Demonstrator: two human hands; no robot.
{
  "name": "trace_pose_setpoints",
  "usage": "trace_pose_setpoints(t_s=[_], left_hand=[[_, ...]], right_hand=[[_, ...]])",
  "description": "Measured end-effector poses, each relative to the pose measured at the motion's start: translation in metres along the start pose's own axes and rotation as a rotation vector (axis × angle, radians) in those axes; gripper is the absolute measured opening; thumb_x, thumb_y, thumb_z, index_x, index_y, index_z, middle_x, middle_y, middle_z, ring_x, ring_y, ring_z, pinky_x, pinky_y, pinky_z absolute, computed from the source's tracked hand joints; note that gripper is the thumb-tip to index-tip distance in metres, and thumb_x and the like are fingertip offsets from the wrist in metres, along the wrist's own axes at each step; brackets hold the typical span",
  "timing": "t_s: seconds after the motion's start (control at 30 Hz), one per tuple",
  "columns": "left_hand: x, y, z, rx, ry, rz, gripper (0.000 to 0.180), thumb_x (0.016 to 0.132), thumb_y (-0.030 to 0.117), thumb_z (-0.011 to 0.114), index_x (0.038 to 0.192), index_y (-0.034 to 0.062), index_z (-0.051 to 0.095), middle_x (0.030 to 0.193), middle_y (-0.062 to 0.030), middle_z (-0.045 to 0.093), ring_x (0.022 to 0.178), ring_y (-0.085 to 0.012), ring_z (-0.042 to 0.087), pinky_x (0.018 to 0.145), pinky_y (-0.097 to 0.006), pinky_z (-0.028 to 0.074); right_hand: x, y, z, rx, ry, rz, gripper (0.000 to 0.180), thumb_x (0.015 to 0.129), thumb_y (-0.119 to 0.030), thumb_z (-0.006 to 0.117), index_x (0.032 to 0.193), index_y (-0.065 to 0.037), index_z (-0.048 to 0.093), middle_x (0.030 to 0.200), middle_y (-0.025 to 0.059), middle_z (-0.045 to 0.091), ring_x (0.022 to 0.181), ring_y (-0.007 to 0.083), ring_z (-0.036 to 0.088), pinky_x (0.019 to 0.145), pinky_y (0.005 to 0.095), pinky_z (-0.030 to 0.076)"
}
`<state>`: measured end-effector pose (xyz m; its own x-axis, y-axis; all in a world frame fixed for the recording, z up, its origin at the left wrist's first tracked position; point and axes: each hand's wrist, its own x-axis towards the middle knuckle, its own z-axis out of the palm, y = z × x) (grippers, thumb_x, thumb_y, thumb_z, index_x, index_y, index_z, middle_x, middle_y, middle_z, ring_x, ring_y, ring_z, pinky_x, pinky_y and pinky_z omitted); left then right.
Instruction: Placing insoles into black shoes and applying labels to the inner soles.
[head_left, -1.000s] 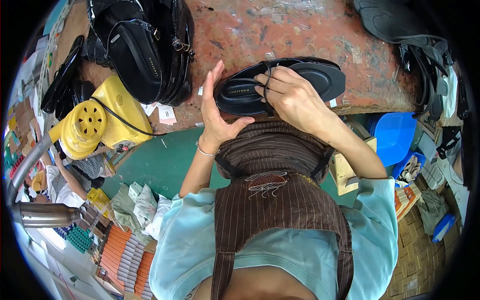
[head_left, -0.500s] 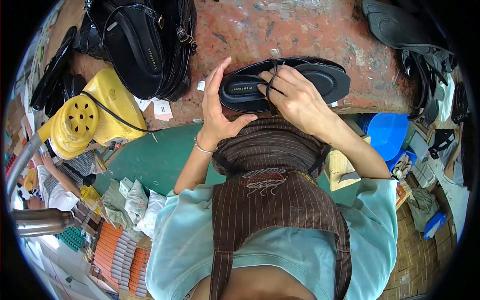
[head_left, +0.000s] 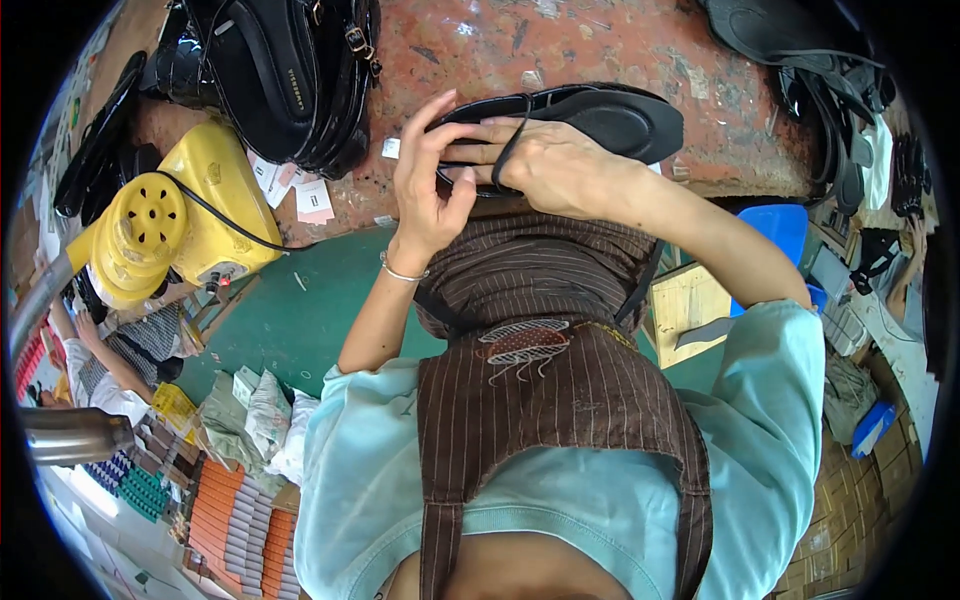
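A black sandal (head_left: 615, 122) lies lengthwise near the bench's front edge, its heel end to the left. Around that heel end curls my left hand (head_left: 425, 190), thumb on the near side and fingers on the far side. My right hand (head_left: 565, 170) reaches through the thin strap (head_left: 513, 145), which crosses over its fingers. Those fingers are stretched out and apart, laid along the insole toward the heel. Together the hands hide most of the heel part; the broad front of the insole stays in sight.
Glossy black sandals (head_left: 285, 85) are piled at the back left, beside a yellow machine (head_left: 215, 190) with a cord. Black soles and straps (head_left: 790, 40) sit at the far right. Small paper labels (head_left: 313, 200) lie on the worn red bench (head_left: 740, 130). A wooden stool (head_left: 690, 300) stands below.
My right hand has slid further through the strap toward the heel, its fingers straightening. The left hand has closed in around the heel end. The insole's heel part is now mostly covered.
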<state>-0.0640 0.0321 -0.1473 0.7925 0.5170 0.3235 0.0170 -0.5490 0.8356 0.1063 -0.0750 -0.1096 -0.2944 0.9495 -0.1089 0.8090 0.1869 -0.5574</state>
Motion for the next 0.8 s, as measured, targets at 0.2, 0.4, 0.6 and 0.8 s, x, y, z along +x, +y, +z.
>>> trace_pose_setpoints(t_s=[0.2,0.4,0.6,0.8], left_hand=[[0.001,0.005,0.004,0.030,0.071,0.009,0.026,0.080,0.011,0.055,0.104,0.0024,0.050,0.126,-0.0255,0.057,0.112,-0.0369,0.056,0.102,-0.045,0.040],[-0.011,0.040,0.021,0.110,0.076,-0.080,0.050,0.076,0.009,0.068,0.120,0.0004,0.046,0.136,-0.0272,0.044,0.122,-0.0430,0.047,0.104,-0.050,0.038],[-0.020,0.086,0.045,0.373,-0.138,-0.071,0.051,0.071,0.012,0.079,0.120,0.0064,0.063,0.152,-0.0215,0.034,0.099,-0.0389,0.053,0.084,-0.045,0.051],[-0.009,0.099,0.057,0.484,-0.589,-0.176,0.038,0.065,0.018,0.077,0.101,0.0047,0.072,0.123,-0.0135,0.058,0.092,-0.0319,0.058,0.065,-0.039,0.058]], right_hand=[[-0.040,-0.021,-0.001,-0.298,0.221,0.234,0.034,0.085,-0.010,0.057,0.116,-0.010,0.072,0.122,0.0079,0.069,0.126,0.0177,0.057,0.119,0.0417,0.028],[-0.045,0.002,-0.010,-0.271,0.612,0.374,0.029,0.075,0.003,0.061,0.097,-0.010,0.075,0.110,0.0088,0.072,0.122,0.0209,0.060,0.118,0.0550,0.024],[-0.033,0.017,-0.094,0.602,0.680,0.757,0.073,0.089,-0.024,0.071,0.149,-0.005,0.033,0.139,0.0203,0.048,0.131,0.0392,0.043,0.113,0.0506,0.028],[-0.065,-0.066,-0.005,-0.146,0.490,0.560,0.021,0.084,-0.004,0.057,0.103,0.003,0.053,0.136,0.0268,0.053,0.130,0.0471,0.047,0.113,0.0640,0.023]])
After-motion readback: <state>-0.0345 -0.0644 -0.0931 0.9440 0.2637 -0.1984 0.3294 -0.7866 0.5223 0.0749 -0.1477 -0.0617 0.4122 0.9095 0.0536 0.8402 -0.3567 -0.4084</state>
